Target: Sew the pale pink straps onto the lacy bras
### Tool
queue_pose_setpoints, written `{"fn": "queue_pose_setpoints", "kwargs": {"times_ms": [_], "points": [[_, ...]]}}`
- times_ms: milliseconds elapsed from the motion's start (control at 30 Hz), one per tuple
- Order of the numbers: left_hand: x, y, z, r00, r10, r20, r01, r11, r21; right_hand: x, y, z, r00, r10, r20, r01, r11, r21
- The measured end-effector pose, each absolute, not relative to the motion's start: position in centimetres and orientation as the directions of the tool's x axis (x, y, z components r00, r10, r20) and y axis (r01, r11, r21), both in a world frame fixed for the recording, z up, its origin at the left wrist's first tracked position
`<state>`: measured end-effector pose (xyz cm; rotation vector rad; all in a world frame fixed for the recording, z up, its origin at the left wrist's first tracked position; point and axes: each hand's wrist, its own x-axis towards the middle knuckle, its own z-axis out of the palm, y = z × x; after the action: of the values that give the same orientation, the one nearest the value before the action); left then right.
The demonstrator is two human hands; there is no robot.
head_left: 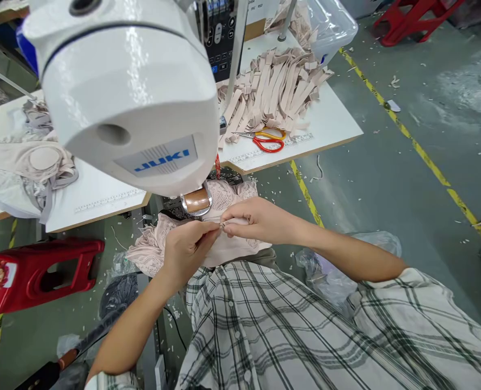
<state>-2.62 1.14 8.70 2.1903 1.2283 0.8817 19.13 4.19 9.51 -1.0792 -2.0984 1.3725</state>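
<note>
A pale pink lace bra [149, 246] lies across my lap, below the head of a white sewing machine [135, 108]. My left hand [189, 244] pinches a narrow edge of it between thumb and forefinger. Right beside it, my right hand [252, 219] is closed on the same edge, fingertips nearly touching those of the left. Part of the fabric shows between the fingers of the right hand, and the exact spot being gripped is mostly covered. The metal-framed end of the machine [197, 201] sits just above my hands, partly over the lace.
On the right tabletop [338, 122] lie a heap of beige straps [277, 86] and red-and-yellow-handled scissors [268, 141]. More bras [33, 168] lie on the left tabletop. A red stool [41, 276] stands at left, and plastic bags [325, 276] lie on the floor at right.
</note>
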Motion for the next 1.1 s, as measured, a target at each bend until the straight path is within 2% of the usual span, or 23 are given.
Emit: {"fn": "queue_pose_setpoints", "kwargs": {"times_ms": [100,200,300,367,433,533,600,633,700,767,867,967,1100], "points": [[-2.8,1.5,8.9,0.393,0.893,0.221,0.589,-0.428,0.685,19.1,4.4,9.5,-0.631,0.772,-0.078,0.398,0.235,-0.887],[-3.2,2.1,9.3,0.47,0.879,0.075,0.618,-0.389,0.683,19.0,4.6,9.4,-0.661,0.746,-0.083,0.385,0.241,-0.891],[-3.3,2.6,9.6,0.547,0.837,0.007,0.662,-0.437,0.609,18.9,4.6,9.1,-0.662,0.744,-0.092,0.348,0.196,-0.917],[-3.3,2.6,9.4,0.534,0.844,0.046,0.717,-0.481,0.505,18.6,4.6,9.0,-0.62,0.783,-0.049,0.335,0.207,-0.919],[-3.1,2.4,9.2,0.499,0.86,0.105,0.761,-0.493,0.422,18.3,4.9,9.0,-0.568,0.822,0.045,0.346,0.288,-0.893],[-3.2,2.4,8.7,0.395,0.908,0.14,0.788,-0.414,0.456,17.3,6.3,9.3,-0.563,0.815,0.137,0.345,0.383,-0.857],[-3.7,2.6,8.2,0.29,0.941,0.175,0.818,-0.338,0.464,16.5,7.6,9.6,-0.576,0.81,0.106,0.375,0.377,-0.847],[-4.1,2.8,7.9,0.264,0.941,0.209,0.839,-0.332,0.431,16.1,8.3,9.7,-0.576,0.813,0.083,0.409,0.375,-0.832],[-5.2,3.2,7.1,0.319,0.892,0.321,0.858,-0.416,0.302,15.5,9.3,9.9,-0.57,0.82,0.046,0.493,0.386,-0.779],[-6.5,3.8,6.3,0.462,0.778,0.425,0.812,-0.564,0.15,15.1,9.7,10.1,-0.568,0.822,0.034,0.549,0.409,-0.729],[-8.0,4.6,5.3,0.61,0.614,0.501,0.713,-0.701,-0.008,14.8,9.8,10.5,-0.576,0.817,0.026,0.578,0.429,-0.694],[-8.5,5.2,5.1,0.663,0.583,0.47,0.681,-0.73,-0.054,14.9,9.8,10.9,-0.591,0.807,0.022,0.593,0.452,-0.666],[-7.6,4.8,6.2,0.641,0.681,0.353,0.747,-0.66,-0.083,15.2,9.2,10.2,-0.552,0.833,0.019,0.62,0.426,-0.658]]}}
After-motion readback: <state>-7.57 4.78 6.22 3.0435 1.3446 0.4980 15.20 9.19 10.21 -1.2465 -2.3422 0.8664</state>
